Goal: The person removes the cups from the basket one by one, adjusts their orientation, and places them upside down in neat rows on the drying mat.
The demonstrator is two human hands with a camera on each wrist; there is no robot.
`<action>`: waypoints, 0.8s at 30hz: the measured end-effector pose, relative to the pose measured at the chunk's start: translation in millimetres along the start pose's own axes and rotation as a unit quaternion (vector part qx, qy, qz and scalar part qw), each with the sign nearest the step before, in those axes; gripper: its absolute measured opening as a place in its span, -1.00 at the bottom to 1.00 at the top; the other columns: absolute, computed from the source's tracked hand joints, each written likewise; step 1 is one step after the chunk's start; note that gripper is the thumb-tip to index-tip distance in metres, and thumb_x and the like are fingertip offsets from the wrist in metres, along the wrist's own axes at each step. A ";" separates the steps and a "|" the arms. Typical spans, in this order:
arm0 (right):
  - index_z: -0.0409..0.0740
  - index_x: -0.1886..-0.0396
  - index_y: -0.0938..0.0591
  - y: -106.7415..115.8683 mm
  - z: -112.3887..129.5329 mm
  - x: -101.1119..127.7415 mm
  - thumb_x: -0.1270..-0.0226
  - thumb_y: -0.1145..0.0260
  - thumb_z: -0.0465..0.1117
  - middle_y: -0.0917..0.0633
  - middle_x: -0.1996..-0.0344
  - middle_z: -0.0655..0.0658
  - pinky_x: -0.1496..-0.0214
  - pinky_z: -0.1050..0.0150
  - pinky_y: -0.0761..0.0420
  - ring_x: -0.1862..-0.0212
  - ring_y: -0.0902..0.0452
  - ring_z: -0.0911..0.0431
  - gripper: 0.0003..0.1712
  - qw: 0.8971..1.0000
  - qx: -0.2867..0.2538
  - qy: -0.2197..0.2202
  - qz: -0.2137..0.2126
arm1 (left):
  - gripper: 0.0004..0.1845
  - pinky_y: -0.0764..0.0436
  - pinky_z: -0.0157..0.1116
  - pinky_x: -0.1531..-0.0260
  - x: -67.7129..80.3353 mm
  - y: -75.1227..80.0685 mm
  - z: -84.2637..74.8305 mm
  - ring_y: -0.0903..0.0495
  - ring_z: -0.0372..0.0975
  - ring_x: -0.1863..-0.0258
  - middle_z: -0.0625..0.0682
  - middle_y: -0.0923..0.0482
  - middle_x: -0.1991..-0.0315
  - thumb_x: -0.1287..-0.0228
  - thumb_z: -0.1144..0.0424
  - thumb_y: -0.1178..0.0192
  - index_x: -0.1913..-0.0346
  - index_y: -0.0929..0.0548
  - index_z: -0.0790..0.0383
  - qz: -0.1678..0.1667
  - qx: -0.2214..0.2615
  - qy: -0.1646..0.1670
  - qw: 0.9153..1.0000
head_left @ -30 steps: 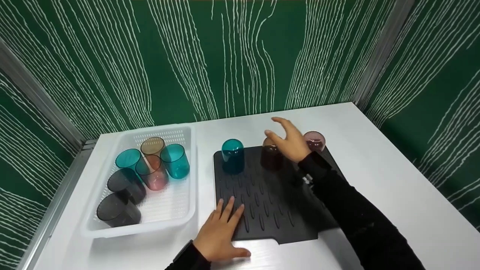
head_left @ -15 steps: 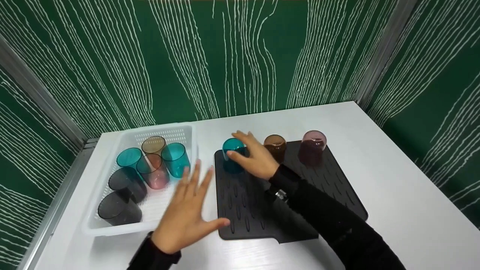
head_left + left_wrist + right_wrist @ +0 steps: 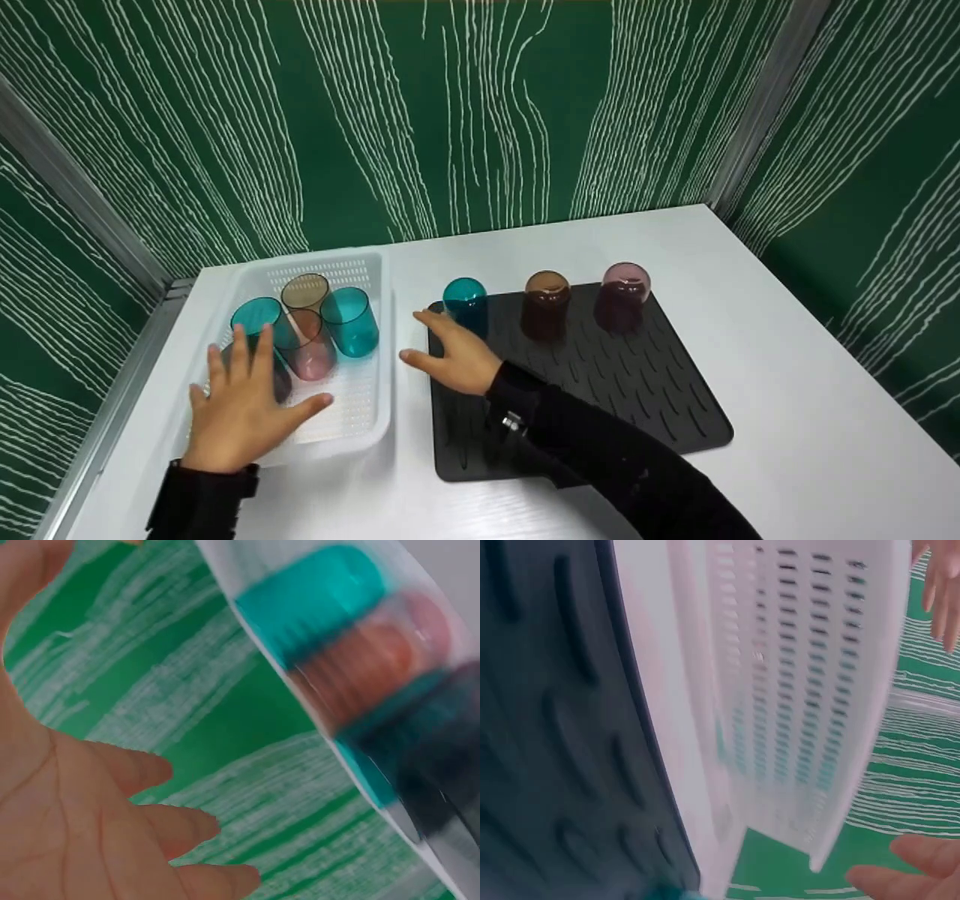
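My left hand [image 3: 244, 409] hovers with spread fingers over the front left of the white basket [image 3: 385, 360]. Behind its fingers a dark grey cup [image 3: 282, 382] shows in part; anything lower is hidden. Also inside stand two teal cups, one at the back right [image 3: 352, 324] and one at the left [image 3: 257, 313], plus an amber cup [image 3: 306, 289] and a pink cup [image 3: 311, 356]. My right hand [image 3: 457, 356], holding nothing, is over the left edge of the black drying mat [image 3: 637, 390], in front of an upturned teal cup [image 3: 466, 300].
Further right on the mat, an amber cup [image 3: 546, 307] and a pink cup [image 3: 624, 300] stand upside down along its back edge. The basket's slotted wall [image 3: 795, 675] rises beside the mat in the right wrist view. A green wall [image 3: 480, 112] closes off the white table [image 3: 787, 405].
My left hand has lifted off the mat's front edge and moved left over the basket. My right hand has moved left from the amber cup, past the teal one. The cups stay put.
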State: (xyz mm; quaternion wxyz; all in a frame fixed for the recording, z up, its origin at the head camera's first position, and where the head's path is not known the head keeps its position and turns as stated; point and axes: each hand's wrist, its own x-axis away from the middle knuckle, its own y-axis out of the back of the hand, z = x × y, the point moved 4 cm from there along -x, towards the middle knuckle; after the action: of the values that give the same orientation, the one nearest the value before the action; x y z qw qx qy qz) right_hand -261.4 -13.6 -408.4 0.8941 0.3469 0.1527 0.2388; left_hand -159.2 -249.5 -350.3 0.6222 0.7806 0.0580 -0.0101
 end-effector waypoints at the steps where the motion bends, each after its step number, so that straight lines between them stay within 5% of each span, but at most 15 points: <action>1: 0.00 -0.34 -0.13 -4.9 -0.1 -1.3 -0.10 -0.02 0.37 -0.19 -0.30 -0.05 -0.28 0.15 -0.11 -0.33 -0.01 0.07 -0.10 1.000 -0.004 -0.009 0.008 | 0.30 0.19 0.42 0.10 -0.6 0.4 6.3 0.38 0.35 -0.22 0.35 0.41 -0.34 0.31 -0.57 0.04 -0.38 0.25 0.23 0.010 0.001 0.009 1.000; 6: -0.07 -0.35 -0.09 -25.9 -2.5 -6.2 -0.04 -0.07 0.39 -0.21 -0.29 -0.08 -0.24 0.17 -0.20 -0.27 -0.15 0.12 -0.01 0.998 -0.038 -0.050 0.031 | 0.29 0.03 0.37 0.08 -2.6 -3.3 26.0 0.19 0.47 -0.14 0.52 0.20 -0.27 0.31 -0.41 -0.19 -0.32 0.08 0.46 0.044 0.010 0.041 0.998; 11: -0.12 -0.35 -0.08 -39.2 -4.7 -8.4 -0.04 -0.06 0.39 -0.23 -0.28 -0.11 -0.22 0.18 -0.23 -0.24 -0.20 0.11 0.01 0.995 -0.051 -0.075 0.044 | 0.10 -0.24 0.28 0.13 -1.4 -5.0 31.1 -0.10 0.36 -0.08 0.53 -0.02 -0.16 0.21 -0.09 -0.37 -0.22 -0.06 0.60 0.019 0.031 0.044 0.998; 15: -0.09 -0.35 -0.08 -44.4 -3.1 -9.5 -0.11 -0.04 0.35 -0.23 -0.28 -0.09 -0.23 0.20 -0.21 -0.25 -0.17 0.11 -0.06 0.992 -0.072 -0.086 0.058 | -0.18 -0.44 0.11 0.38 -0.1 -4.4 31.5 -0.34 0.25 0.19 0.48 -0.20 0.12 0.20 0.08 -0.40 0.02 -0.25 0.62 -0.005 0.035 0.044 0.998; 18: -0.11 -0.35 -0.10 -47.6 1.1 -11.0 -0.19 -0.02 0.26 -0.26 -0.27 -0.09 -0.21 0.19 -0.24 -0.24 -0.21 0.05 -0.15 0.990 -0.099 -0.074 0.067 | -0.36 -0.44 0.01 0.54 -0.8 -5.3 31.7 -0.42 0.16 0.37 0.39 -0.28 0.29 0.19 0.14 -0.39 0.19 -0.35 0.58 -0.001 0.029 0.042 0.999; 24: -0.09 -0.28 -0.25 -54.1 11.8 -14.2 -0.27 -0.01 0.09 -0.40 -0.17 -0.08 -0.16 0.20 -0.30 -0.19 -0.29 -0.04 -0.36 0.988 -0.134 -0.013 0.071 | -0.79 -0.38 -0.15 0.64 -2.9 -10.8 34.4 -0.46 -0.09 0.53 0.11 -0.47 0.55 0.08 0.27 -0.27 0.46 -0.51 0.36 0.059 0.028 0.044 0.997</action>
State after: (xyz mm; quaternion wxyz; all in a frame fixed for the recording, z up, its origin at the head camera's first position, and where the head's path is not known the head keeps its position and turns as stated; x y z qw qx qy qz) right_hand -250.8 -62.5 -436.0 0.9153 0.2369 0.0826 0.3151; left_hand -161.3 -280.8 -368.2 0.5967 0.7994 0.0383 0.0595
